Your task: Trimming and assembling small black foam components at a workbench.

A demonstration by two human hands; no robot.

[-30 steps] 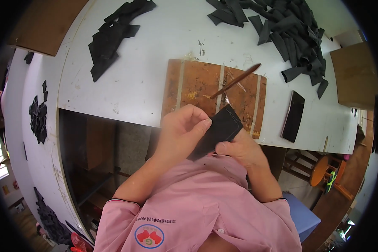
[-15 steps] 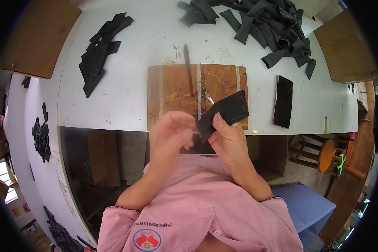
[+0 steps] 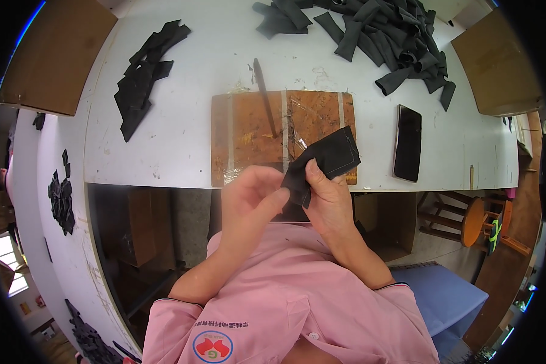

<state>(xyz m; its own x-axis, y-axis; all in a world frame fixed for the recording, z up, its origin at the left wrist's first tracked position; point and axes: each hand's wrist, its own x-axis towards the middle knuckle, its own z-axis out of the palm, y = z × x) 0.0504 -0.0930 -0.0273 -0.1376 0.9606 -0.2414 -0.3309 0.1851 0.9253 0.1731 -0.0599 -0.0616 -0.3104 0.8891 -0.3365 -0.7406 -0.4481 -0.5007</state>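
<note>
A black stitched fabric piece is held over the near edge of a brown board. My right hand grips it, thumb on top and fingers beneath, and a pale seam runs along its far end. At the piece's near left end, my left hand has its thumb and fingers closed on the fabric's edge. On the board and the white table lies a long, thin dark tool, its far tip past the board's back edge.
Black fabric pieces form a large pile at the far right and a row at the left. A phone lies right of the board. Cardboard boxes stand at both sides, and a wooden stool is at the right.
My left hand has moved slightly right and closed on the near end of the fabric. My right hand keeps its grip on the piece.
</note>
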